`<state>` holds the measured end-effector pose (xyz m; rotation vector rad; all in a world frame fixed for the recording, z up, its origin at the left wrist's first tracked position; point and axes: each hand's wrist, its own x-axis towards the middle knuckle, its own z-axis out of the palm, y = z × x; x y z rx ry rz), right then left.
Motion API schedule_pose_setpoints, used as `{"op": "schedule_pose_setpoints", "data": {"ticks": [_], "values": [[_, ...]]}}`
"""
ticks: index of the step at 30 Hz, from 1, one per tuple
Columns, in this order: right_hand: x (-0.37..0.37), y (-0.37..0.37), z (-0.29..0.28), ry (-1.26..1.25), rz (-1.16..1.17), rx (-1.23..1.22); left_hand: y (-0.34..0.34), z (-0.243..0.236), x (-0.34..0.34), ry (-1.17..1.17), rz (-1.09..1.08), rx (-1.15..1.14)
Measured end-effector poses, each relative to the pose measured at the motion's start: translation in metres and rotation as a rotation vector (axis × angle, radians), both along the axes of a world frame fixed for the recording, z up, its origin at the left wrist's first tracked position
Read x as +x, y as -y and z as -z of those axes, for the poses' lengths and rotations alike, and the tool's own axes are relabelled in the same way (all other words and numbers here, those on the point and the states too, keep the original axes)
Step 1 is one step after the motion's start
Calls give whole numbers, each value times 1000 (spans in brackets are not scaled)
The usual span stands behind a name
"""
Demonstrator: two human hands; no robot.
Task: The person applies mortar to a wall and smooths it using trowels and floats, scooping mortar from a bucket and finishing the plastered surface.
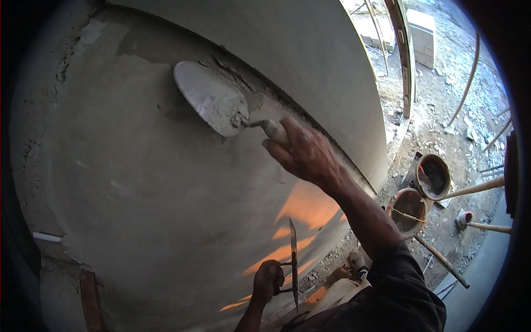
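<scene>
My right hand (301,149) grips the handle of a trowel (207,97), whose rounded, mortar-smeared blade lies against the grey plastered wall (121,177) beside a rough ridge along a recessed edge. Lower down, my left hand (268,282) holds a flat metal float (294,260) by its handle, its plate seen nearly edge-on. Orange sunlit patches fall on the lower wall.
Two round buckets (434,174) stand on rubble-strewn ground (459,138) at the right, with poles (481,185) and a small container (464,218). A block stack (421,41) and upright posts (404,61) stand farther back. A reddish strip (90,299) shows at lower left.
</scene>
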<state>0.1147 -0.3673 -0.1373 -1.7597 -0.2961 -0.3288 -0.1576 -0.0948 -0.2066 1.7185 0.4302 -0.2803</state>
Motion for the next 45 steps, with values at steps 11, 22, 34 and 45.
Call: {"op": "schedule_pose_setpoints", "data": {"ticks": [11, 22, 34, 45], "values": [[-23, -34, 20, -50, 142, 75, -10, 7, 0, 6, 18, 1], [-34, -66, 68, -185, 183, 64, -22, 5, 11, 20, 72, 4], [-85, -94, 63, -426, 9, 408, -38, -4, -15, -5, 13, 41], [-75, -128, -42, -159, 31, 488, -56, -4, -34, 14, -32, 90]]}}
